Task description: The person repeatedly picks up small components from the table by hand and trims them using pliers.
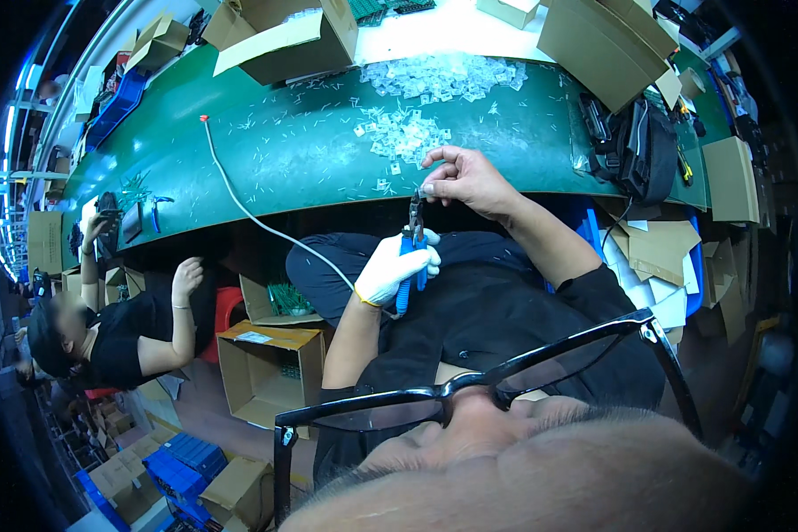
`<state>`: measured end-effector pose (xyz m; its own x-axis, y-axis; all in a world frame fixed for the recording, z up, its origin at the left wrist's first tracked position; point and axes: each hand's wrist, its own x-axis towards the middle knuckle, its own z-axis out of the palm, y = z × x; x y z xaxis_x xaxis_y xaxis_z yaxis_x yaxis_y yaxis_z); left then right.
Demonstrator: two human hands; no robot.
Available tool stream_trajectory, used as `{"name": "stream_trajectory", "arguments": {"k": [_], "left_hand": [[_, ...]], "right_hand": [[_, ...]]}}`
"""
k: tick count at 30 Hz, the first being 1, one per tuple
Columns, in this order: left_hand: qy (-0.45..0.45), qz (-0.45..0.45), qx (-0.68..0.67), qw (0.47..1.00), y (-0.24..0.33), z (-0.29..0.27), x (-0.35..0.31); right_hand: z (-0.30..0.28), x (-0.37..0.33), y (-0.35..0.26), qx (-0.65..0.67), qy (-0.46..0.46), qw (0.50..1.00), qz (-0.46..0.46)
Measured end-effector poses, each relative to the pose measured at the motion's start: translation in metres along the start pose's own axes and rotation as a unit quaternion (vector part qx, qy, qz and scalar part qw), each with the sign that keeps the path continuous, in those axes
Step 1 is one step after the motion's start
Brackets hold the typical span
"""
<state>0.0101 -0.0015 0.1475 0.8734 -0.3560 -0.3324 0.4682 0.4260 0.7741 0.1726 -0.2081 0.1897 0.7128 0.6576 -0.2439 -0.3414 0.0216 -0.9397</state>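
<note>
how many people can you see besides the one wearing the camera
1: a seated person in a black top at the left, below the green table edge. Others may be hidden in the dark, distorted rim.

We see blue-handled metal cutting pliers (pixel 411 253) standing upright (jaws up), their tips meeting a tiny clear plastic piece (pixel 423 189) above our lap.

a long green workbench (pixel 275 151) under what seem ceiling strip lights (pixel 9 124), cardboard boxes (pixel 262 363) on the floor.
</note>
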Motion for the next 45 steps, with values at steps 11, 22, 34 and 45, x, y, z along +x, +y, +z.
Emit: {"name": "stream_trajectory", "arguments": {"k": [11,22,34,45], "left_hand": [[0.091,-0.049,0.109,0.989,0.025,0.019,-0.014],[0.037,-0.007,0.031,0.999,-0.017,0.007,-0.009],[0.036,0.001,0.011,0.999,-0.017,0.006,-0.012],[0.041,0.002,0.006,0.999,-0.017,0.002,-0.016]], "right_hand": [[0.000,0.000,-0.002,-0.030,-0.006,0.999,0.014],[-0.021,0.040,0.017,-0.147,0.089,0.980,-0.104],[-0.075,0.097,-0.002,-0.560,0.237,0.733,-0.304],[-0.088,0.099,-0.007,-0.494,0.243,0.805,-0.221]]}}
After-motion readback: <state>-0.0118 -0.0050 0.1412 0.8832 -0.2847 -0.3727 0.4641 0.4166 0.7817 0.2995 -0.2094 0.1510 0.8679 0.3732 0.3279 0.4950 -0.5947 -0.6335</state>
